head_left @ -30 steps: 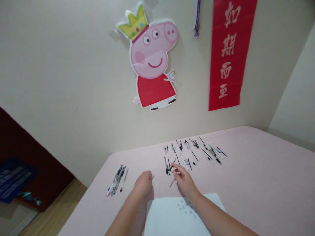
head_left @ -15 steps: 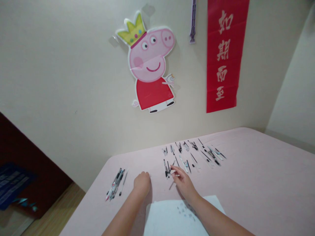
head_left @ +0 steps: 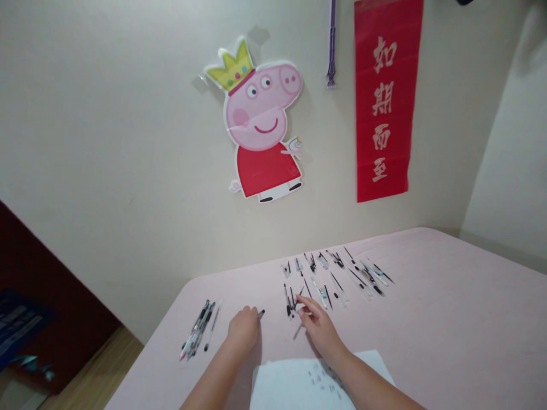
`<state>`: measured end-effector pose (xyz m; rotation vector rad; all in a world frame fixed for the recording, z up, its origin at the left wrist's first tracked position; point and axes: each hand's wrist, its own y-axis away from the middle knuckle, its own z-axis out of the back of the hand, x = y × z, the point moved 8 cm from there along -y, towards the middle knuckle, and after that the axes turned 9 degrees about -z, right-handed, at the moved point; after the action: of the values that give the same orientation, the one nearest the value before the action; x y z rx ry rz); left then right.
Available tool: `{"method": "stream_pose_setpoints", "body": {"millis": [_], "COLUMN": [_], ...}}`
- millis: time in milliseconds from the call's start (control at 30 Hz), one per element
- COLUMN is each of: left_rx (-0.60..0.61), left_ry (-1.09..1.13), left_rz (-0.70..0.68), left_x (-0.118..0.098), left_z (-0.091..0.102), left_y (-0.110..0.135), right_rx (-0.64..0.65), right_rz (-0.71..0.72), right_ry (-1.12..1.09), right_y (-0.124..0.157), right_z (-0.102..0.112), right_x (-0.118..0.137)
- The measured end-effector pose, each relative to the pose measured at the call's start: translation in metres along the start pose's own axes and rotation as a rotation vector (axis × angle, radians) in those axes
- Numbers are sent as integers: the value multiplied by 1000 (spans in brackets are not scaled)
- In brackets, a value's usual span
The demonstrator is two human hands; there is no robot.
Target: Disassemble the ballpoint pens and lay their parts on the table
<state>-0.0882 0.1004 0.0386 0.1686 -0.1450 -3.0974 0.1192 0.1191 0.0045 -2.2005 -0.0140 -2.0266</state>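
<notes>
My left hand [head_left: 244, 327] is closed low over the pink cloth, left of the loose pen parts. A dark-tipped pen piece [head_left: 261, 314] pokes out beyond its fingers; the rest of it is hidden. My right hand [head_left: 317, 323] is half curled at the front of the rows, its index finger and thumb beside a black pen part [head_left: 300, 291]. From under that hand a thin grey pen part [head_left: 298, 331] slants down to the left, seemingly held by the curled fingers. Black refills and caps [head_left: 288, 302] lie just left of the fingertips.
Several pens [head_left: 199, 330] lie bunched at the left of the pink-covered table [head_left: 453, 319]. More separated pen parts [head_left: 337, 280] spread in rows toward the wall. A white paper [head_left: 294, 387] with dark marks lies under my right forearm. The wall [head_left: 141, 159] stands behind.
The dark tip of a pen piece now shows beyond my left fingers. My right hand keeps its place by the pen parts. The view has tipped up slightly.
</notes>
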Motion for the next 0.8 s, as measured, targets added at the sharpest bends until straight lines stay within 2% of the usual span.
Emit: {"method": "stream_pose_setpoints", "body": {"millis": [267,800], "left_rx": [6,-71], "left_ry": [31,152], "left_rz": [-29,-82], "left_x": [7,-5], "left_z": [-4,-14], "left_y": [-1,-29], "right_rx": [-7,11], "right_rz": [-16,1], "right_ry": [-12,9], "right_y": [1,0], "right_z": [0,-1], "right_x": [-2,3]}}
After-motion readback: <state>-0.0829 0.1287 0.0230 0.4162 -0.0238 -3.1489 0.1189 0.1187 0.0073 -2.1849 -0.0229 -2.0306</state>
